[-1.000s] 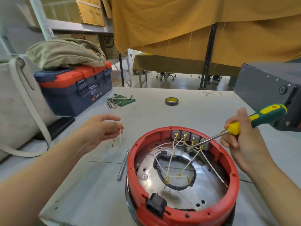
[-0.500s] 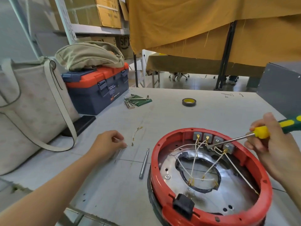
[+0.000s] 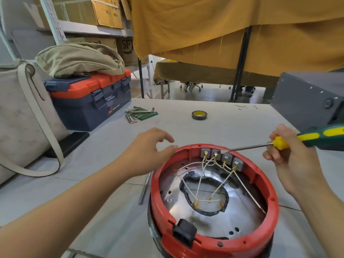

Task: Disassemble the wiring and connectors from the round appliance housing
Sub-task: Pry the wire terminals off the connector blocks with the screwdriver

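The round red appliance housing (image 3: 270,194) lies open side up on the grey table, its shiny metal plate showing inside. White wires (image 3: 200,180) with brass terminals run from a black ring in the middle to several grey connector blocks (image 3: 226,157) on the far inner wall. My right hand (image 3: 290,161) grips a green and yellow screwdriver (image 3: 305,137); its tip lies at the connector blocks. My left hand (image 3: 149,153) hovers with loosely curled fingers at the housing's far left rim and holds nothing. A black socket (image 3: 183,232) sits on the near rim.
A slim metal tool (image 3: 144,190) lies on the table left of the housing. Farther back are a roll of tape (image 3: 199,115), hex keys on a green pouch (image 3: 138,113), a blue and orange toolbox (image 3: 89,101), a beige bag (image 3: 20,116) and a grey metal box (image 3: 309,101).
My left hand laid the removed wire piece on the table to the left, let go, then came back to the housing's rim. The screwdriver tip stays at the connector blocks.
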